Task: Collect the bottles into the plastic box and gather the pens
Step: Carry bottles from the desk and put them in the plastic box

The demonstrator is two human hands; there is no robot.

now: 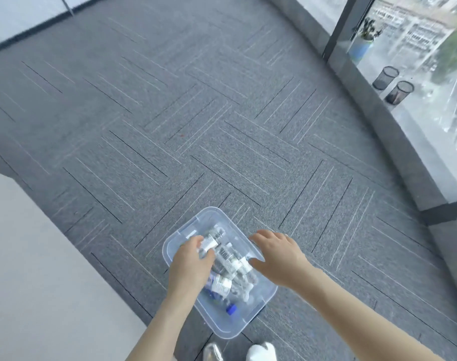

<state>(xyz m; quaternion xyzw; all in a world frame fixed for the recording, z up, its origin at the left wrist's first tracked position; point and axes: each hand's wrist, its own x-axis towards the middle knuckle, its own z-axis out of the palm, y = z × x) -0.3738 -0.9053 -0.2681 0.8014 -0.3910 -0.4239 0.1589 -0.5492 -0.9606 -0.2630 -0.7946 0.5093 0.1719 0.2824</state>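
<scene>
With the bottles [226,259] lying in the box [258,303], our left hand [192,259] seemingly gripping one and our right hand [277,252] curled over the rim, we judge it light, flexing, best lifted by both rims.

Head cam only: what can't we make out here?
- Bottle count in the plastic box: the left hand covers some bottles.
- Right hand fingers: past the box rim, grip unclear.
- Mesh cups on the sill: contents too small; no pens identifiable.
</scene>
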